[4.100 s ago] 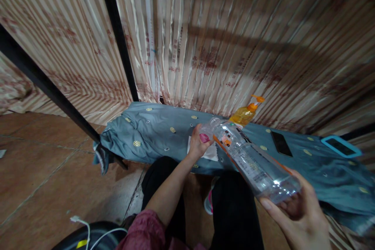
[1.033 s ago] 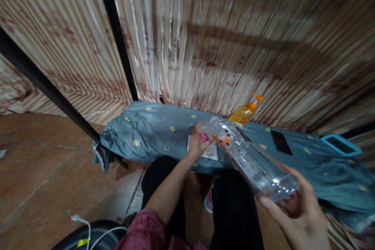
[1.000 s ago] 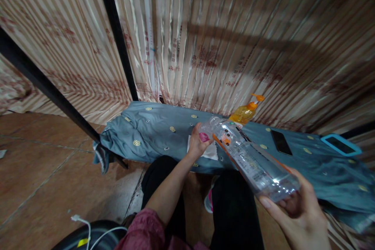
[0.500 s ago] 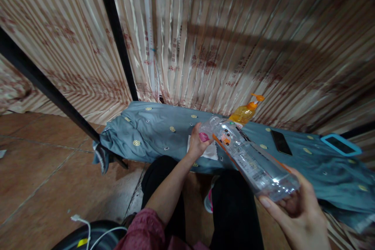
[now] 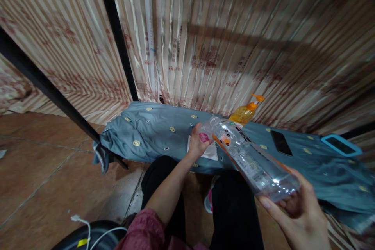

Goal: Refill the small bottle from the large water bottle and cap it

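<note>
A large clear plastic bottle with an orange label lies aslant above the bench, its base toward me at the lower right. My right hand grips that base, thumb on the near side and fingers around the far side. At the bottle's upper end, my left hand is closed around a small clear plastic container with a pink part, touching or very near the bottle's neck. How they meet is unclear. A white tissue lies on the cloth beneath my left hand.
On the bench's blue-grey cloth stand a yellow pump bottle, a dark phone and a blue-framed device. Black poles rise at the left before a striped curtain. A white cable hangs over a black round object.
</note>
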{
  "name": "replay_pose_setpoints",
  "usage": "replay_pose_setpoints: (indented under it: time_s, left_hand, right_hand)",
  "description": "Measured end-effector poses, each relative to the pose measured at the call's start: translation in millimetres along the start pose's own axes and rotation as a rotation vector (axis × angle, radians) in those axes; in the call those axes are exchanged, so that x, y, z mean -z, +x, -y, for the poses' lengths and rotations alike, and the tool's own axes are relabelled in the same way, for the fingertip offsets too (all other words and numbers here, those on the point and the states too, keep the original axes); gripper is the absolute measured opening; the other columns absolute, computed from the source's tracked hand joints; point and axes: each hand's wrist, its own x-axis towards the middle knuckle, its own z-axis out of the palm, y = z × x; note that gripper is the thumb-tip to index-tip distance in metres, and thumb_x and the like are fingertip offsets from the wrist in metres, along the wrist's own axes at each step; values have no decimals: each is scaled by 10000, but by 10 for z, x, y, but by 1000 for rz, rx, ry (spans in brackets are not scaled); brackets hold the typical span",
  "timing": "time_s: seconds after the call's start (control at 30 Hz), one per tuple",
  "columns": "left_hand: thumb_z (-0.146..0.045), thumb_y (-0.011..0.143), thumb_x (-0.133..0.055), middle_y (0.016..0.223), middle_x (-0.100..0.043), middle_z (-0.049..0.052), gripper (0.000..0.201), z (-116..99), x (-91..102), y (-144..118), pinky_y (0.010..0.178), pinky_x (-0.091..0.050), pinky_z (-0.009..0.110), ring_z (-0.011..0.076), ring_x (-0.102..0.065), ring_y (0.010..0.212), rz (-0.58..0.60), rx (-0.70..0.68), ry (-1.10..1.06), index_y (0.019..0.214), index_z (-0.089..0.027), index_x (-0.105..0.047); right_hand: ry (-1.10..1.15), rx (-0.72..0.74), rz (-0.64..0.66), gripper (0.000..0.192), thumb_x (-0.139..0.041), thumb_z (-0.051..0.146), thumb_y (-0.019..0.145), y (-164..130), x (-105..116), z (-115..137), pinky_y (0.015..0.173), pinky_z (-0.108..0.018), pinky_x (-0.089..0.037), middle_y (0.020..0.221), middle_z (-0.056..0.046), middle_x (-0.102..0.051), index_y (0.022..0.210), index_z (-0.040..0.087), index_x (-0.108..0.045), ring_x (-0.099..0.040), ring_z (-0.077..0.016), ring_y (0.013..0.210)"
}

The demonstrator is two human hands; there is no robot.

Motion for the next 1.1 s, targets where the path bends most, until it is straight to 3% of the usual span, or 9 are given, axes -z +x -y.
replay_pose_setpoints:
  time_s: [0.33,0.53,0.93,1.1]
  left_hand:
    - [-362,655,-949,1454,-620,160,902,4,-1,4,1184,-470,596,381,-603,1369,2,-7,8,1426,-225,-503]
    - [-337,660,-945,1459,-618,169,894,-11,8,4,1187,-466,592,382,-601,1373,9,-11,2,1424,-218,-495]
    - [-335,650,-956,1451,-618,162,919,30,-13,5,1183,-469,593,389,-598,1371,6,-11,14,1436,-213,-495]
    - [-320,646,-963,1460,-610,162,926,20,-13,3,1193,-457,592,386,-590,1377,5,-3,-3,1441,-217,-500]
  right_hand:
    - [25,-33,-7,955,-986,412,524,10,-29,40,724,-211,-626,1367,-141,-653,1360,207,-573,-742,-203,890]
    - [29,17,16,917,-972,412,595,-5,2,-4,749,-194,-621,1424,-119,-627,1400,236,-568,-734,-192,935]
    - [-1,5,-19,953,-978,423,537,22,-31,73,720,-206,-632,1288,-152,-675,1357,164,-567,-767,-207,850]
    - [32,-10,10,962,-983,391,545,8,-8,44,744,-198,-626,1380,-158,-635,1382,186,-555,-767,-197,867]
